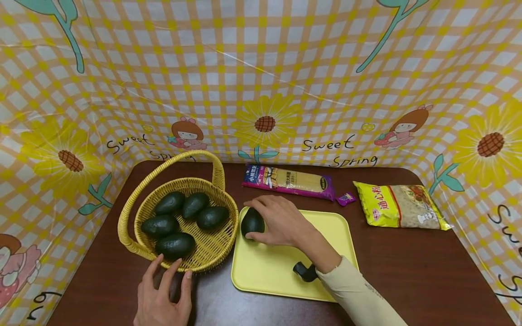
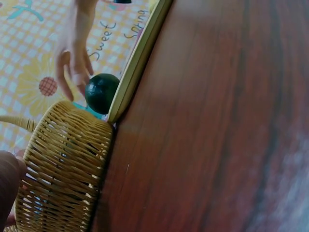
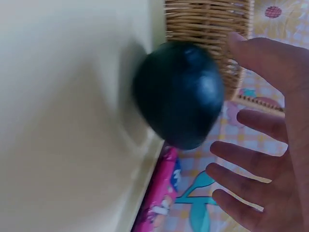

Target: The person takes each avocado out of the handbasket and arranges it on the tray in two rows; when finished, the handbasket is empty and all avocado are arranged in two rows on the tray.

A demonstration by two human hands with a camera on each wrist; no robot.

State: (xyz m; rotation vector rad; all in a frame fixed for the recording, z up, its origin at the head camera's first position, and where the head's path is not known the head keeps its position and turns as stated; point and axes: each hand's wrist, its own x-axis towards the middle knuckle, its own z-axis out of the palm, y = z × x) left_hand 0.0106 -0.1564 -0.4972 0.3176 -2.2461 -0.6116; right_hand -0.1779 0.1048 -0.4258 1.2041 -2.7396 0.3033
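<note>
A dark green avocado (image 1: 253,223) lies at the left end of the yellow tray (image 1: 261,280). Over it reaches my right hand (image 1: 281,222), fingers and thumb spread around its right side; in the right wrist view, the fingers and thumb stand apart from the avocado (image 3: 178,94). My left hand (image 1: 163,290) is at the near side of the yellow wicker basket (image 1: 212,260), fingertips touching its rim with the fingers extended. Several avocados (image 1: 175,245) lie inside the basket. A black curved object (image 1: 305,271) on the tray is partly hidden by the right forearm.
Behind the tray lies a purple pack of noodles (image 1: 289,181), with a small purple packet (image 1: 345,198) beside it. A yellow food bag (image 1: 401,206) is at the right. The basket's tall handle (image 1: 163,167) arches up on its far left side. Patterned cloth encloses the table.
</note>
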